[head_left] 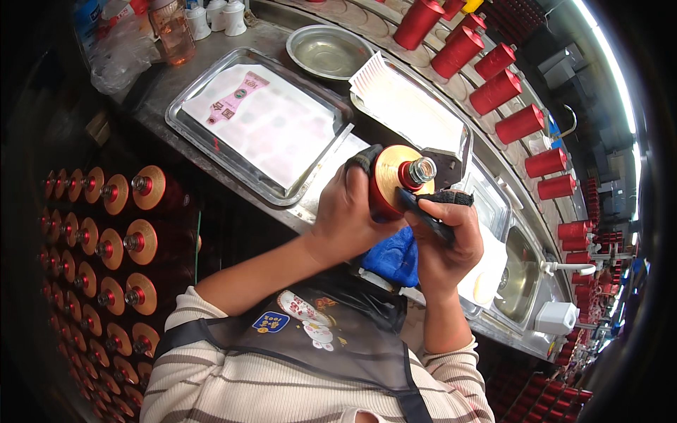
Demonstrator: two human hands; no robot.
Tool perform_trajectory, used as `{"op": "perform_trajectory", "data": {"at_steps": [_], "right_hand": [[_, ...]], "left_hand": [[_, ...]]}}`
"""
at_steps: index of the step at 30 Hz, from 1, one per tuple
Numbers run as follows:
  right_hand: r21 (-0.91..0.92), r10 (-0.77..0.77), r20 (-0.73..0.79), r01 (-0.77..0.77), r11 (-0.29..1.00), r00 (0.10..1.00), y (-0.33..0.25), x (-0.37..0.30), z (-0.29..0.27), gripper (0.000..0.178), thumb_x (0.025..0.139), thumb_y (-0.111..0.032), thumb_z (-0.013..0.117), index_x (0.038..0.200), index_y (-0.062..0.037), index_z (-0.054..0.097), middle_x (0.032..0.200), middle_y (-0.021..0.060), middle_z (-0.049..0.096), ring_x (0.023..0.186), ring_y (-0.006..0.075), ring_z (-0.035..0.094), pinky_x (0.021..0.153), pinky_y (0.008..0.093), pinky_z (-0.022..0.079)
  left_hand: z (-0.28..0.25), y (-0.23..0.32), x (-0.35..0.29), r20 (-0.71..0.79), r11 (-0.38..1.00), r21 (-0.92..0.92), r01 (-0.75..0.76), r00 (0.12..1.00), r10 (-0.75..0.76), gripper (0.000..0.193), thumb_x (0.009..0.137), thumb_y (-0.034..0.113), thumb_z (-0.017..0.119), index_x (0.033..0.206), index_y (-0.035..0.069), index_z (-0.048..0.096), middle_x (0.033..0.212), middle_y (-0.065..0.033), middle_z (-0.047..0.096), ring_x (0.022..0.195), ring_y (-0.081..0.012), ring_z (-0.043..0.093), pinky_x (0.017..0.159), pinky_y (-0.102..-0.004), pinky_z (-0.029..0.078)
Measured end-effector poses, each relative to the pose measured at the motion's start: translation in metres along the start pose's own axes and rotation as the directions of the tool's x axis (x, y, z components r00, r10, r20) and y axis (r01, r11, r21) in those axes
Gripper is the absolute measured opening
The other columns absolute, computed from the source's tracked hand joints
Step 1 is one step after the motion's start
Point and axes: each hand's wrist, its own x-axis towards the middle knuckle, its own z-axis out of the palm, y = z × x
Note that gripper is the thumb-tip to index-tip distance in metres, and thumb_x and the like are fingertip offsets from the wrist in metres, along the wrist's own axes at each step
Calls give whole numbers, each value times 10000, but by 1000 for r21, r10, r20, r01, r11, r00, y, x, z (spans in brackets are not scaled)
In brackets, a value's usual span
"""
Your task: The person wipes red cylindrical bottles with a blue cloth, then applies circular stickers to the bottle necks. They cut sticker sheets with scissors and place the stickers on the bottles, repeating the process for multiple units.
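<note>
Held up in front of my chest is a red bottle (388, 173) with a gold shoulder and a clear glass neck, tilted away to the right. My left hand (340, 201) is wrapped round its body from the left, a black cover on one finger. Closed round a slim dark tool (434, 224), my right hand (453, 247) brings the tool's tip to the bottle's gold shoulder, just below the neck. The tool's exact kind is hard to make out. A black cover also sits on a right finger. Below the bottle lies a blue cloth (393, 258).
A metal tray (185, 127) with a pale label sheet (289, 116) lies ahead left. Beyond are a metal bowl (328, 53) and a tray of white paper (402, 99). Red bottles (496, 92) line a conveyor. Many bottles (144, 242) stand left; a sink (522, 278) is right.
</note>
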Motion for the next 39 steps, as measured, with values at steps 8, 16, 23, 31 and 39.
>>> {"op": "perform_trajectory", "data": {"at_steps": [8,16,23,31,39], "right_hand": [[34,6,-2,-5,999,1000,2,-2,1,317,684,116,789,954,-32,716,884,76,677,813,207,620,739,292,475],[10,66,-2,-66,998,998,-3,-2,-1,281,722,108,803,948,-16,692,897,57,651,838,168,627,788,281,489],[114,-327,121,314,942,937,-11,-24,41,407,637,99,747,1016,-49,722,894,95,636,761,292,618,736,384,509],[72,-332,142,325,943,932,-3,-23,18,435,597,103,722,1007,-40,693,859,63,633,795,263,622,730,371,506],[111,92,53,-97,989,994,2,-20,-2,289,723,30,770,994,-13,679,857,93,641,758,227,639,701,309,513]], "left_hand": [[-9,0,7,72,976,-216,38,997,-23,1044,678,316,885,1456,-28,281,1339,-248,484,1217,-430,516,1017,-474,449],[-1,-11,7,29,955,-297,-14,999,24,999,636,291,920,1423,66,347,1301,-195,500,1173,-393,532,985,-486,453],[11,-18,3,-170,978,-195,-70,985,37,890,694,304,892,1404,101,394,1239,-151,507,1119,-350,539,937,-469,452],[18,-12,4,-281,981,-128,-143,954,103,958,608,290,970,1371,86,428,1255,-124,457,1168,-307,503,968,-420,446],[8,-7,4,-198,976,-207,-66,980,25,912,609,257,966,1355,96,465,1245,-129,486,1144,-309,549,942,-414,477]]}}
